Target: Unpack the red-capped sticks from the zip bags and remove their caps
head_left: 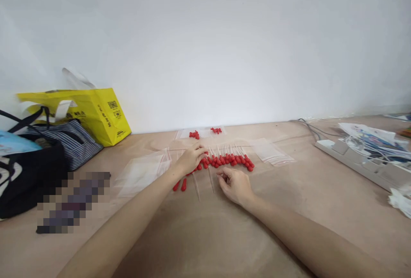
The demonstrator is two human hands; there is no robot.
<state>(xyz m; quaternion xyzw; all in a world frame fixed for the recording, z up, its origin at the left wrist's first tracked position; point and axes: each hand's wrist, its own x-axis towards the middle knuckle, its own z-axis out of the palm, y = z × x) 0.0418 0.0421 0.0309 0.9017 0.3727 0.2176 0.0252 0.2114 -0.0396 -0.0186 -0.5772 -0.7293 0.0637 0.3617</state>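
Observation:
A row of clear droppers with red rubber bulbs [229,159] lies across the middle of the tan table [205,235]. My left hand [190,158] rests on the left end of the row, fingers curled over some droppers. My right hand [233,184] sits just in front of the row, its fingers pinched together near a thin clear dropper tube [211,180]. Two red bulbs [180,184] and another tube [196,186] lie loose in front of my left hand. Empty clear zip bags [143,171] lie to the left and right [271,151] of the row.
Filled zip bags with red bulbs [202,133] lie by the white wall. A yellow bag [86,113], a striped bag [69,141] and a black bag [28,175] stand at the left. A white power strip [359,162], cables and papers [372,137] lie at the right.

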